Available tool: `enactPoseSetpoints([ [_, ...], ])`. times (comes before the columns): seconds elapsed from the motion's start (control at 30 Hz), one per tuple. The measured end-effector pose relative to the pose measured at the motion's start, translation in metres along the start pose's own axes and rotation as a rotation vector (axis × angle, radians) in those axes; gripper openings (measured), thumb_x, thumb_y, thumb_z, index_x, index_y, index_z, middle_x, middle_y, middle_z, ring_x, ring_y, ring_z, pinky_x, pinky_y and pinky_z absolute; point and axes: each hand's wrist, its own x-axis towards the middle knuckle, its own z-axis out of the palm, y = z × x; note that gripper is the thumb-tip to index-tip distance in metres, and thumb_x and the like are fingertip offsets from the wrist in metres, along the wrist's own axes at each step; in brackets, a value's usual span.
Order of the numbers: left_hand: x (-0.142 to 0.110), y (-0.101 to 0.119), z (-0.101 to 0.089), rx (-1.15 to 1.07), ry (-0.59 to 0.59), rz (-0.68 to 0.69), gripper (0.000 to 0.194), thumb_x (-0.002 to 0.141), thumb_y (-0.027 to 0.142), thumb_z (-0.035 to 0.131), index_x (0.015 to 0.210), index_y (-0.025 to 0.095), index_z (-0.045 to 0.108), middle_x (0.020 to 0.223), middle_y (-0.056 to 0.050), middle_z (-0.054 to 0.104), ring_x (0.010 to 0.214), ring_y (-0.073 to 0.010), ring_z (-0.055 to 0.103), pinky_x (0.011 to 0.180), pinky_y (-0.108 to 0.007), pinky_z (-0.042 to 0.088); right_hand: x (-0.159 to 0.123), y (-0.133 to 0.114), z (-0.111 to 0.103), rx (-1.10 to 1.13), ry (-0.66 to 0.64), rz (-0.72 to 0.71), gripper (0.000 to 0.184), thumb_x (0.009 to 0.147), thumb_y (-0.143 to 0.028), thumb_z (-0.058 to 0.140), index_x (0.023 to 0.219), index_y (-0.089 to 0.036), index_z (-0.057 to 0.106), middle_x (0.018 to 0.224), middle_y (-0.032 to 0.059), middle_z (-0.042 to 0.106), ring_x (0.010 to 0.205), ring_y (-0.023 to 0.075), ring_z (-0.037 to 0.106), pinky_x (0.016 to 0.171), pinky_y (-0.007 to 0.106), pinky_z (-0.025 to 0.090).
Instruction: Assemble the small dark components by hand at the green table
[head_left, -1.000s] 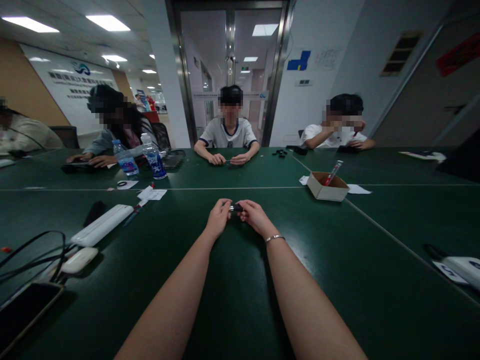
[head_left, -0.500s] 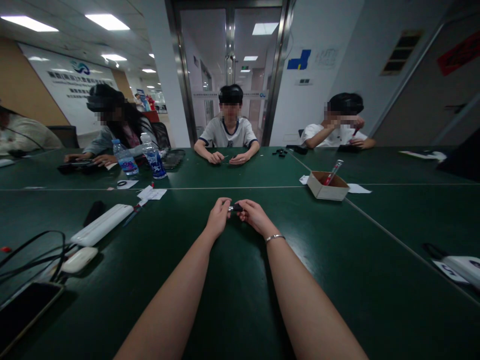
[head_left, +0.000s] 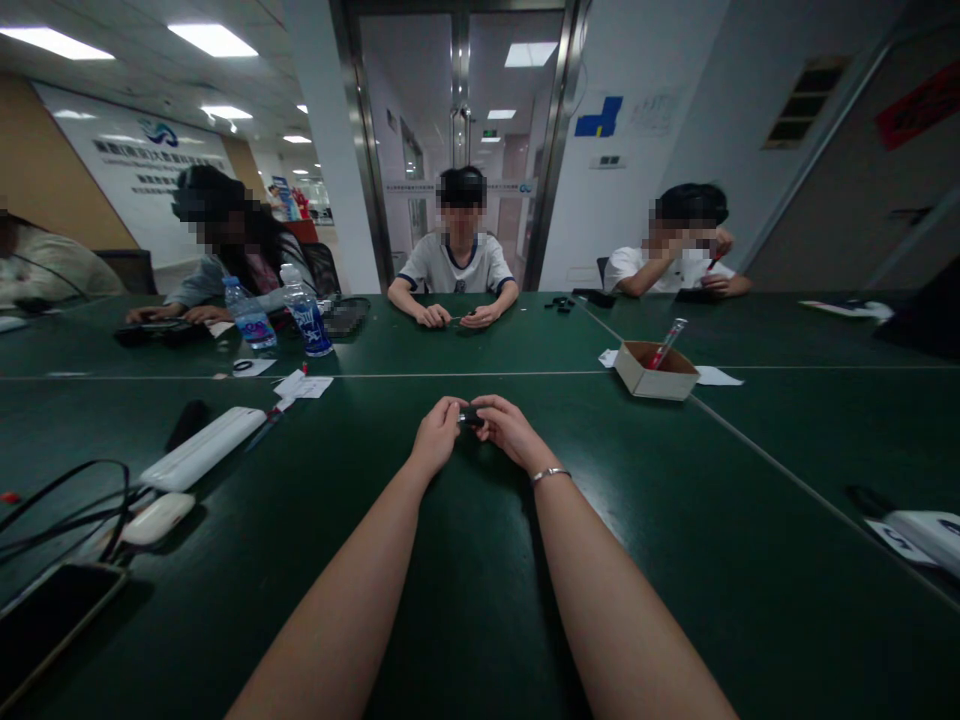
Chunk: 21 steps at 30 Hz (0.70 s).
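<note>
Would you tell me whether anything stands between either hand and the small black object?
Nothing visible does: the left hand and right hand both hold the small black object, the left at its silvery end. The open box sits well off to the right, the long white object to the left.

A small, dark object (head_left: 471,420) is held between the fingertips of two bare hands, above or on a dark green table (head_left: 480,560); which is unclear. It is short and slim, mostly black, with a shiny silvery part toward the left hand (head_left: 437,434). The black end sits in the fingers of the right hand (head_left: 510,432). It lies roughly sideways, partly covered, its finer details too small to tell.
</note>
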Motion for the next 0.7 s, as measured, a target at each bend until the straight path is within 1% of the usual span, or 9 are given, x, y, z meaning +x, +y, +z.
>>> enactPoseSetpoints([
  [0.07,0.0008,-0.0010,-0.0001,-0.007,-0.016,0.004,0.030,0.092,0.044,0.047,0.101,0.018,0.059,0.059,0.004,0.045,0.048,-0.0098,0.042,0.047,-0.020,0.030,-0.0012,-0.0010,0.0004,0.031,-0.014,-0.024,0.038,0.061,-0.018,0.076,0.095,-0.019,0.058,0.076,-0.0009,0.061,0.058,0.0122,0.061,0.051,0.019,0.049],
  [0.13,0.0010,-0.0006,-0.0006,-0.006,-0.013,0.000,0.028,0.092,0.042,0.047,0.104,0.019,0.058,0.060,0.004,0.046,0.049,-0.0100,0.043,0.048,-0.020,0.030,-0.0010,-0.0013,0.0016,0.038,-0.005,-0.030,0.044,0.062,-0.017,0.076,0.099,-0.021,0.054,0.081,-0.0007,0.062,0.062,0.0143,0.064,0.053,0.021,0.052],
  [0.2,0.0006,0.0007,-0.0012,0.005,0.005,-0.006,0.026,0.092,0.040,0.048,0.105,0.019,0.057,0.060,0.004,0.047,0.050,-0.0105,0.044,0.048,-0.020,0.031,0.0003,-0.0011,0.0033,-0.011,0.025,0.008,0.042,0.068,-0.023,0.076,0.102,-0.021,0.051,0.078,-0.0003,0.061,0.059,0.0158,0.065,0.049,0.022,0.052],
  [0.3,-0.0006,0.0025,-0.0020,0.031,0.019,-0.025,0.025,0.092,0.037,0.047,0.107,0.020,0.056,0.060,0.004,0.047,0.050,-0.0111,0.045,0.049,-0.020,0.032,0.0013,-0.0014,0.0055,-0.123,0.049,0.044,0.039,0.075,-0.030,0.073,0.104,-0.020,0.049,0.071,-0.0023,0.057,0.046,0.0137,0.059,0.038,0.020,0.046],
  [0.4,-0.0010,0.0031,-0.0024,0.048,0.029,-0.043,0.024,0.091,0.036,0.048,0.108,0.021,0.055,0.059,0.005,0.047,0.049,-0.0111,0.044,0.049,-0.021,0.032,-0.0005,-0.0036,0.0057,-0.108,0.014,-0.026,0.058,0.063,-0.020,0.078,0.110,-0.024,0.045,0.084,-0.0027,0.058,0.050,0.0124,0.061,0.040,0.020,0.048],
  [0.47,-0.0007,0.0031,-0.0026,0.044,0.043,-0.045,0.023,0.091,0.035,0.047,0.107,0.021,0.055,0.059,0.005,0.047,0.049,-0.0111,0.045,0.049,-0.021,0.032,-0.0021,-0.0054,0.0055,-0.066,-0.011,-0.021,0.070,0.059,-0.018,0.080,0.115,-0.028,0.039,0.091,-0.0025,0.058,0.056,0.0143,0.065,0.045,0.021,0.052],
  [0.5,-0.0005,0.0030,-0.0026,0.039,0.049,-0.046,0.023,0.091,0.035,0.047,0.107,0.021,0.055,0.059,0.005,0.047,0.049,-0.0111,0.045,0.049,-0.021,0.032,-0.0027,-0.0062,0.0056,-0.065,-0.019,0.008,0.070,0.061,-0.022,0.080,0.117,-0.028,0.038,0.088,-0.0029,0.058,0.055,0.0147,0.065,0.045,0.022,0.052],
  [0.6,0.0000,0.0033,-0.0026,0.038,0.050,-0.049,0.022,0.091,0.035,0.047,0.105,0.021,0.056,0.060,0.005,0.047,0.049,-0.0108,0.044,0.050,-0.021,0.033,-0.0035,-0.0077,0.0069,-0.112,-0.029,0.052,0.055,0.071,-0.034,0.072,0.114,-0.026,0.039,0.073,-0.0068,0.054,0.045,0.0122,0.058,0.038,0.020,0.047],
  [0.7,0.0001,0.0036,-0.0028,0.055,0.052,-0.033,0.021,0.092,0.033,0.044,0.103,0.021,0.056,0.064,0.004,0.050,0.051,-0.0107,0.046,0.051,-0.021,0.034,-0.0041,-0.0087,0.0082,-0.093,-0.058,-0.017,0.058,0.063,-0.023,0.074,0.110,-0.028,0.040,0.081,-0.0071,0.054,0.052,0.0125,0.062,0.044,0.021,0.052],
])
